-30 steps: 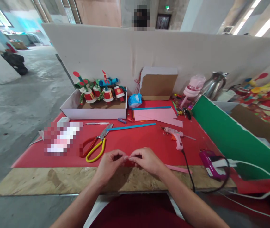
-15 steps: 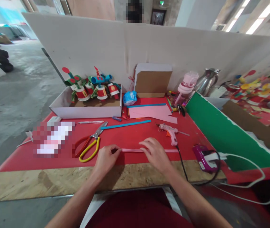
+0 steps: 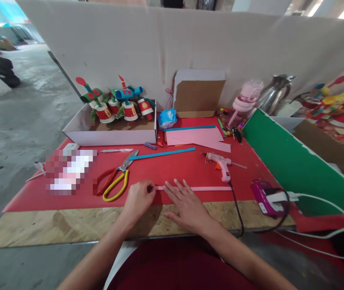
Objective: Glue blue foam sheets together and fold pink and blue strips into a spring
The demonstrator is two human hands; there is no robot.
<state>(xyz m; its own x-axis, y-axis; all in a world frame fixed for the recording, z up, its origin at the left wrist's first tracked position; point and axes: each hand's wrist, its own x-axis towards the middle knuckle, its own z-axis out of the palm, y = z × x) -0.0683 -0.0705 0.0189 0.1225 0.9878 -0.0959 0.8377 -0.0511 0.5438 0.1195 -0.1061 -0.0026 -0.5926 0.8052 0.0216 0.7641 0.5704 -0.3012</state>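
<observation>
A narrow pink paper strip [image 3: 211,188] lies along the red table cover near its front edge. My left hand [image 3: 140,197] is closed on the strip's left end, fingers pinched together. Flat across the strip, just right of that, rests my right hand [image 3: 187,205] with its fingers stretched out. Left of my hands are scissors [image 3: 118,175] with one red and one yellow handle, blades parted. A blue paper strip [image 3: 166,153] lies beyond the hands, its left end at the scissor tips. To the right is a pink glue gun [image 3: 222,164] on its side.
A white box [image 3: 114,139] with several paper-cup figures stands at the back left. Pink paper sheets [image 3: 193,137] lie behind the blue strip. At the right are a purple power socket [image 3: 267,199] with cables and a green panel [image 3: 295,161]. A pen [image 3: 117,150] lies near the box.
My right hand has gone from lifted, bent fingers to lying flat on the strip. My left hand keeps its pinch at the left end. The view has tilted slightly down.
</observation>
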